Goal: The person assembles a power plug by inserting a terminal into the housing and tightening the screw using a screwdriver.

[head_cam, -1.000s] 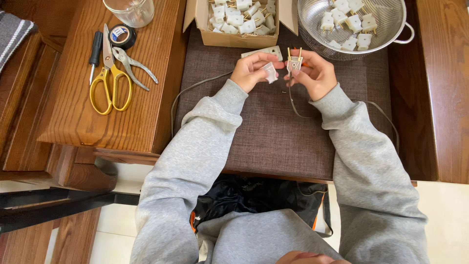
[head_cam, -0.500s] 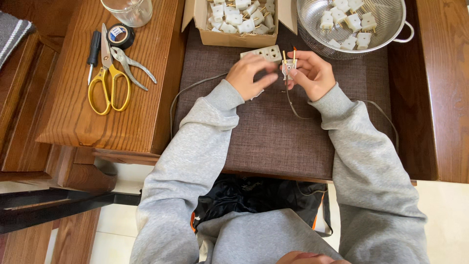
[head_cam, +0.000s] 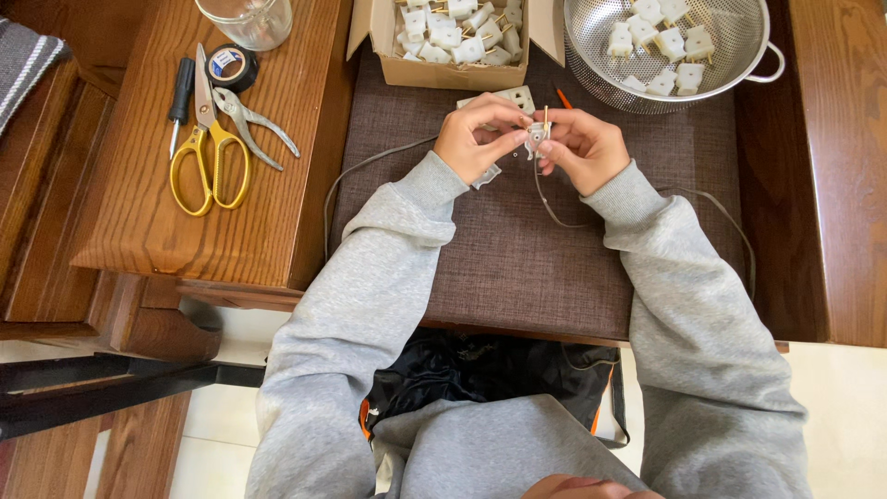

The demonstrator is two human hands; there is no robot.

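1. Lap: black bag (head_cam: 480,370) sits between my knees, under the near edge of the mat (head_cam: 517,268).
2. Sleeves: both grey, forearms resting on the mat, angled in toward centre.
3. Left hand (head_cam: 476,139): closed, fingers pinching toward the plug (head_cam: 536,139). A small white part (head_cam: 487,176) shows just under the palm; can't tell whether I hold it or it lies on the mat.
4. Right hand (head_cam: 582,148): closed on the plug, thumb and fingers clamped on its body, prongs pointing up.
5. Plug location: held above the mat, between both hands, approx. mid-table, just in front of the box (head_cam: 457,42).
6. Cord (head_cam: 554,208): thin, grey, runs down from the plug, loops over the mat and off to both sides.
7. Handling (my judgement): plug is light, stiff plastic w/ thin metal prongs. Body is smooth, prob. slippery. Prongs may bend, so grip by the flat sides of the body, not the prongs. Cord is soft and limp, gives no support; don't lift by it.
8. Behind hands: a white socket piece (head_cam: 513,95) on the mat, touching the box front.
9. Far: box holds more white plugs; colander (head_cam: 739,65) at right holds several too.
10. Far left, on the wood table (head_cam: 139,231): scissors (head_cam: 208,152), pliers (head_cam: 249,120), screwdriver (head_cam: 180,97), tape roll (head_cam: 229,66), glass jar (head_cam: 245,18).
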